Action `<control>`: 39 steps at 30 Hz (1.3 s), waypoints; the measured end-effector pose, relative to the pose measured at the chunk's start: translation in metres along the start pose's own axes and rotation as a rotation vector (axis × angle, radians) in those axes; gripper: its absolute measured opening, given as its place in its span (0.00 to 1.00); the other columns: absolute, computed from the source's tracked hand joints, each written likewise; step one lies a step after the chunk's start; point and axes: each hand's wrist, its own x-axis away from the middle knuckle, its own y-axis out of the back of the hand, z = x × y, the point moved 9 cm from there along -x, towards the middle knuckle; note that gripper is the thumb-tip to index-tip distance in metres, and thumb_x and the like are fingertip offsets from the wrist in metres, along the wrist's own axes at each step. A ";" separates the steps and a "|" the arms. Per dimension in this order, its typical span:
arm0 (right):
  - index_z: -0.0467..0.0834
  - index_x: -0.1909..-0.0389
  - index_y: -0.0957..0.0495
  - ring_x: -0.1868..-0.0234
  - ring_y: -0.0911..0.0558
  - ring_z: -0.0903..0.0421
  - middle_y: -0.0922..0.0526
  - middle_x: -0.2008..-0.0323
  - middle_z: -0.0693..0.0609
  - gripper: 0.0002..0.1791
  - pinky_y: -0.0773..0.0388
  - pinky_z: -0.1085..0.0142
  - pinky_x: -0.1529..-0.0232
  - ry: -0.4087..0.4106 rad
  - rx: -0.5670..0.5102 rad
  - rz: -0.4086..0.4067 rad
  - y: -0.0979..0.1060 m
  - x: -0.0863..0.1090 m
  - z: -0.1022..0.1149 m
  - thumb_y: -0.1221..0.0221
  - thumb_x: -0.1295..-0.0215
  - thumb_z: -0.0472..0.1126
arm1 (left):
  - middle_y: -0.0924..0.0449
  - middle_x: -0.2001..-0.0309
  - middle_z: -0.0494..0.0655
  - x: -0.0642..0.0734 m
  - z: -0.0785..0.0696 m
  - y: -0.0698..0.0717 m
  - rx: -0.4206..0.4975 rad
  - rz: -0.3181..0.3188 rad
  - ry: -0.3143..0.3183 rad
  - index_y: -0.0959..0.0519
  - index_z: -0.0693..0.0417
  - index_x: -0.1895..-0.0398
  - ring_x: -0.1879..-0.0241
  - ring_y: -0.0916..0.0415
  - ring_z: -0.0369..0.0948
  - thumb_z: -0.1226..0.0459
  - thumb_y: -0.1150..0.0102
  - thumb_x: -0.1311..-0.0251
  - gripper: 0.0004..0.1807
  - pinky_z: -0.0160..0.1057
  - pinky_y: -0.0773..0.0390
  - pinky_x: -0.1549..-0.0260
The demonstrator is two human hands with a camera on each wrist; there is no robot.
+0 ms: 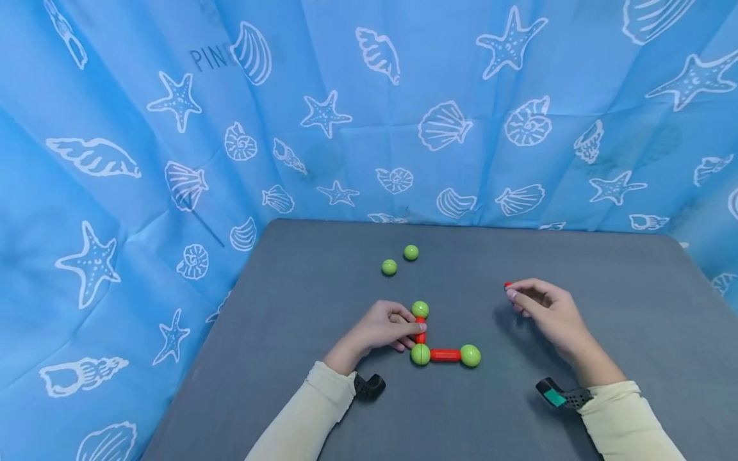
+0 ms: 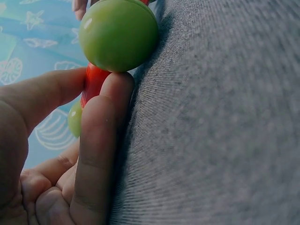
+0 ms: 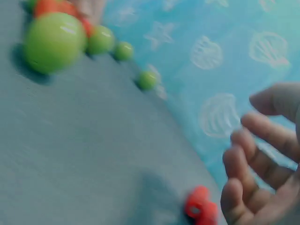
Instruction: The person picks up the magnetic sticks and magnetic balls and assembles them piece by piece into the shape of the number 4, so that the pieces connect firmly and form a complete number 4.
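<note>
Forming an L: green balls (image 1: 470,355), red rods (image 1: 446,355)

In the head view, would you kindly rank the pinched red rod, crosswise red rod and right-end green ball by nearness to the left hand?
1. Pinched red rod: in the left hand.
2. Crosswise red rod: further right.
3. Right-end green ball: rightmost.

Soft shadows mark the table (image 1: 277,320); the right wrist view blurs.
</note>
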 end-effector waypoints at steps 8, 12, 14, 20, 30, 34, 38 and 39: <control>0.34 0.35 0.23 0.62 0.24 0.73 0.19 0.46 0.43 0.27 0.23 0.71 0.66 -0.165 0.258 -0.055 0.032 -0.018 -0.034 0.43 0.19 0.53 | 0.08 0.66 0.49 -0.003 0.002 0.001 -0.007 -0.014 -0.002 0.14 0.54 0.57 0.71 0.11 0.42 0.53 0.24 0.36 0.15 0.40 0.12 0.70; 0.32 0.35 0.23 0.62 0.24 0.67 0.19 0.46 0.36 0.29 0.24 0.70 0.67 -0.197 0.317 -0.032 0.030 -0.019 -0.045 0.45 0.18 0.53 | 0.08 0.66 0.49 -0.003 0.004 0.000 -0.007 -0.009 0.004 0.13 0.54 0.58 0.71 0.11 0.42 0.53 0.24 0.36 0.15 0.40 0.12 0.71; 0.32 0.36 0.23 0.62 0.25 0.63 0.18 0.49 0.37 0.28 0.25 0.69 0.68 -0.200 0.329 -0.016 0.028 -0.019 -0.047 0.45 0.18 0.53 | 0.08 0.66 0.49 -0.003 0.004 -0.001 -0.003 -0.009 0.005 0.13 0.53 0.58 0.71 0.11 0.42 0.53 0.24 0.36 0.15 0.40 0.12 0.71; 0.32 0.40 0.21 0.68 0.27 0.61 0.18 0.59 0.43 0.26 0.28 0.67 0.71 -0.189 0.334 -0.030 0.026 -0.021 -0.045 0.43 0.19 0.52 | 0.08 0.65 0.49 -0.001 -0.002 0.002 -0.012 -0.020 -0.010 0.13 0.52 0.58 0.70 0.10 0.42 0.54 0.24 0.36 0.13 0.40 0.11 0.70; 0.35 0.40 0.19 0.65 0.27 0.60 0.17 0.57 0.45 0.26 0.28 0.67 0.70 -0.243 0.313 -0.021 0.024 -0.018 -0.051 0.40 0.22 0.54 | 0.08 0.66 0.50 0.003 0.000 0.002 -0.008 -0.018 0.007 0.13 0.53 0.58 0.71 0.11 0.42 0.54 0.24 0.36 0.14 0.40 0.12 0.71; 0.34 0.41 0.18 0.66 0.27 0.60 0.16 0.58 0.44 0.25 0.29 0.67 0.71 -0.244 0.324 -0.030 0.025 -0.016 -0.052 0.39 0.22 0.53 | 0.08 0.66 0.50 0.003 0.000 0.000 0.003 -0.011 0.006 0.13 0.53 0.58 0.71 0.11 0.41 0.54 0.24 0.36 0.14 0.39 0.12 0.71; 0.34 0.42 0.16 0.65 0.27 0.59 0.15 0.56 0.42 0.24 0.29 0.67 0.71 -0.234 0.348 -0.042 0.026 -0.016 -0.051 0.39 0.22 0.52 | 0.08 0.66 0.50 0.003 -0.002 0.000 0.008 -0.009 0.002 0.14 0.54 0.58 0.71 0.11 0.41 0.54 0.24 0.36 0.14 0.39 0.12 0.72; 0.34 0.42 0.16 0.64 0.27 0.58 0.15 0.56 0.42 0.24 0.29 0.67 0.71 -0.233 0.352 -0.043 0.026 -0.016 -0.051 0.39 0.22 0.51 | 0.08 0.66 0.50 0.003 -0.002 0.000 0.007 -0.008 0.002 0.14 0.54 0.58 0.71 0.11 0.41 0.54 0.24 0.36 0.14 0.39 0.12 0.72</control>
